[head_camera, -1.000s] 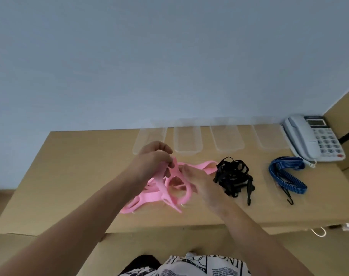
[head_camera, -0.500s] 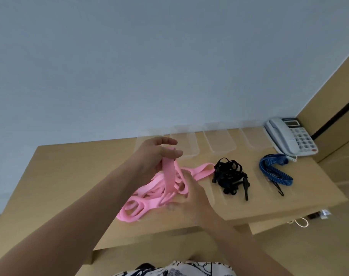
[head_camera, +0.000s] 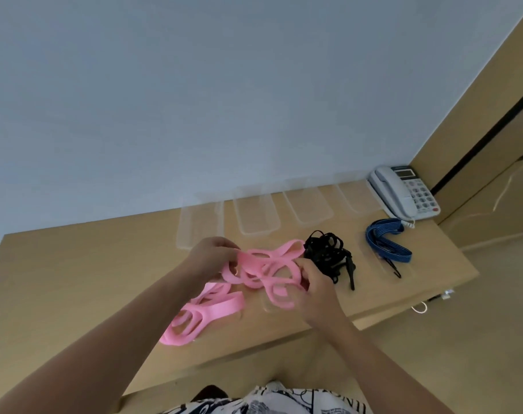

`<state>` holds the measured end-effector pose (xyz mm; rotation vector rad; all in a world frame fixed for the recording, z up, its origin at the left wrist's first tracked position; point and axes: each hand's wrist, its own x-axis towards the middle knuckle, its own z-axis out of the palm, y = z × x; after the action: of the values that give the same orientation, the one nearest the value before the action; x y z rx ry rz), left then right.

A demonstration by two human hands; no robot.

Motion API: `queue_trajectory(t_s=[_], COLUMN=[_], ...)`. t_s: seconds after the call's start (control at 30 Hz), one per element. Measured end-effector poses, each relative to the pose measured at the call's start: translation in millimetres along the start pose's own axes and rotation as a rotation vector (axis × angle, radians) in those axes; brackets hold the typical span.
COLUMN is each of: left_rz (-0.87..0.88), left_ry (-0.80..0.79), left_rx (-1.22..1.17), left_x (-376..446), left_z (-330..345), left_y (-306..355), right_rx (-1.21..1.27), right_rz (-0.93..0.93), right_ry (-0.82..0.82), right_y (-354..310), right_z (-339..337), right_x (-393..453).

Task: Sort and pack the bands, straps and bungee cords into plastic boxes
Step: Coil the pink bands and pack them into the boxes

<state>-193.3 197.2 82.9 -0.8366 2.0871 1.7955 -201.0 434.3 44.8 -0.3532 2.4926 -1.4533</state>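
Pink bands [head_camera: 266,271] gripped between left hand [head_camera: 211,258], right hand [head_camera: 314,282], arms outstretched

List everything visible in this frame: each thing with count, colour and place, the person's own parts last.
pink bands: tangled bunch, pink, table centre, partly lifted
black straps: one bundle, black, right of the pink bands
bungee cord: one, blue striped, near the telephone
plastic boxes: four, clear, row along the wall
telephone: one, pale grey, far right corner
table: one, light wood
left hand: grips the pink bands
right hand: grips the pink bands
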Motion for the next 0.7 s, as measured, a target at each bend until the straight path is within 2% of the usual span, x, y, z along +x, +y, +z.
queue_trajectory(t_s=[0.13,0.2,0.37,0.53,0.7], left_rz=[-0.028,-0.019,-0.013,0.042,0.040], left_ry=[0.031,0.028,-0.098,0.056,0.098], left_rx=[0.177,0.188,0.282,0.390,0.390], left_x=[15,18,19,25,20], left_z=[14,22,42,57,74], left_y=[-28,-38,-47,-46,-45], right_rx=[-0.031,-0.004,0.072,0.178,0.217], right_rz=[0.076,0.136,0.242,0.270,0.242], right_ry=[-0.020,-0.016,-0.068,-0.098,-0.147], right_y=[20,29,39,35,18], right_z=[-16,-23,-26,-23,-19], right_x=[9,13,28,49,78])
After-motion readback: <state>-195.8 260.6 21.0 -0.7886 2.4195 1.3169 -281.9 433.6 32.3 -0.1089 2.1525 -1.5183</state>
